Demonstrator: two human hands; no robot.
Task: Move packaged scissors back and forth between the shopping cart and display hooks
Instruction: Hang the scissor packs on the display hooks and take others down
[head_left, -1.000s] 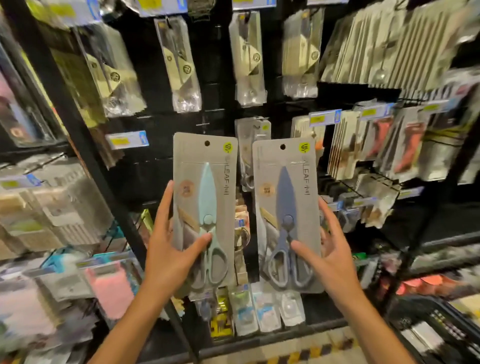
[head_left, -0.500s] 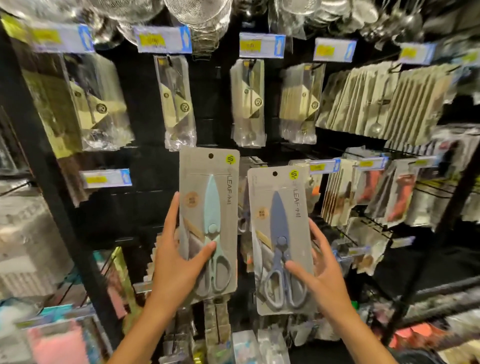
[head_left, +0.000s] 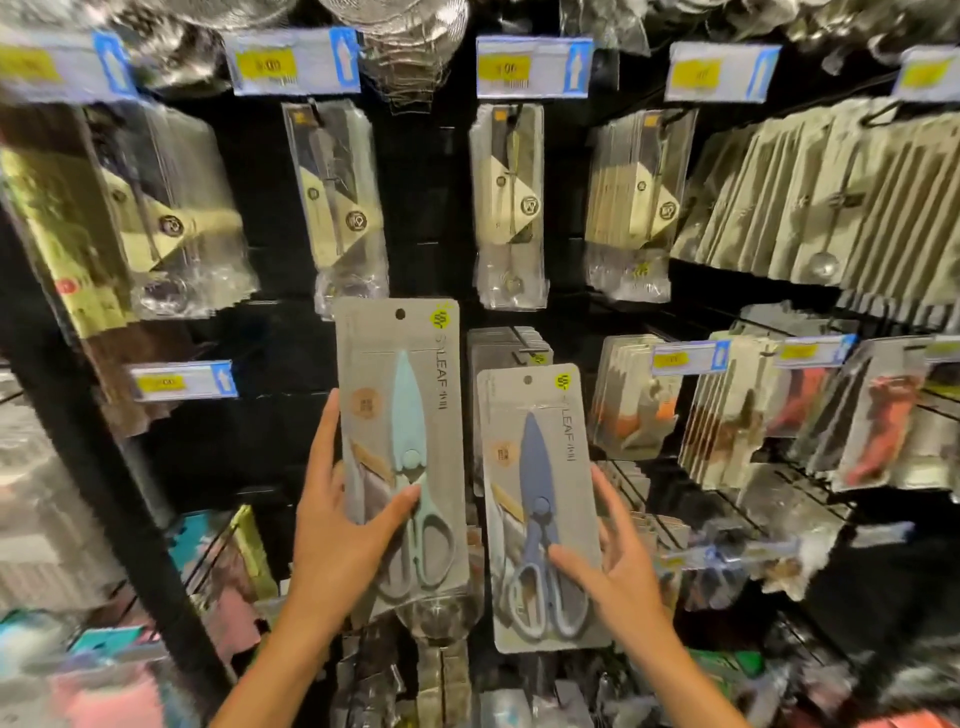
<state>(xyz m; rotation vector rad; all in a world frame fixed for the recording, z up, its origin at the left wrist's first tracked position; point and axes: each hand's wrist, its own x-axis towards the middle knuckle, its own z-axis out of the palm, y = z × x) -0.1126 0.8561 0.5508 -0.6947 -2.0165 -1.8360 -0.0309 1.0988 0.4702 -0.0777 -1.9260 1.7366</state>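
**Two carded scissors held up at the hook wall**

My left hand (head_left: 337, 540) grips the mint scissors pack (head_left: 400, 447) by its lower half, thumb pressed across the front near the pivot, fingers behind the card; my right hand (head_left: 618, 571) grips the blue scissors pack (head_left: 540, 509) the same way, thumb on the front by the handles, fingers wrapped round the right edge; both packs upright, side by side, just apart, the mint one higher; both in front of the display, not on a hook yet; cart not in view.

Handling, as I judge it: flat stiff card with a clear blister, light but bottom-heavy from the handles, so a low grip carries the weight well; plastic face looks slick, so pinch front-to-back, not by the edges alone; card top can bend, keep it straight; each hang hole (head_left: 400, 314) sits at the top centre, free of my fingers, which suits threading onto a display hook (head_left: 524, 349); blades are capped, little risk of damage.
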